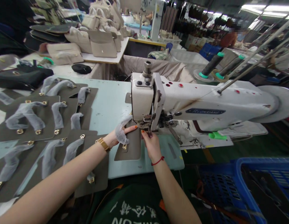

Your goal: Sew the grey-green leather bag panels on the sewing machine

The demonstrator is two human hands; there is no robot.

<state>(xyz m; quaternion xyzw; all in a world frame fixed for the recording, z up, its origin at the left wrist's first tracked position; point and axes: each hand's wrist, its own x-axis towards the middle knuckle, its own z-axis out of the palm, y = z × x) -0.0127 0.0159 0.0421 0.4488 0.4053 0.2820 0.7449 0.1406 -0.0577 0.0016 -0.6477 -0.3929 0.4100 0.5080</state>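
Observation:
A taupe bag panel (pixel 135 146) lies on the pale blue bed of a white sewing machine (pixel 144 93), its right edge by the needle area. A handle wrapped in white film (pixel 121 132), with gold hardware, is fixed on the panel. My left hand (pixel 116 137) rests on the panel, partly hidden behind the handle, its index finger stretched toward the presser foot. Close in front of the needle area is my right hand (pixel 152 144), thumb and fingers drawn together at the panel's right edge. What those fingers pinch is too small to make out.
Several taupe panels (pixel 62 109) with film-wrapped handles are spread over the table at left. Beige bags (pixel 103 43) stand on a table behind. Thread cones (pixel 212 65) stand behind the machine arm. A blue plastic basket (pixel 242 165) sits at lower right.

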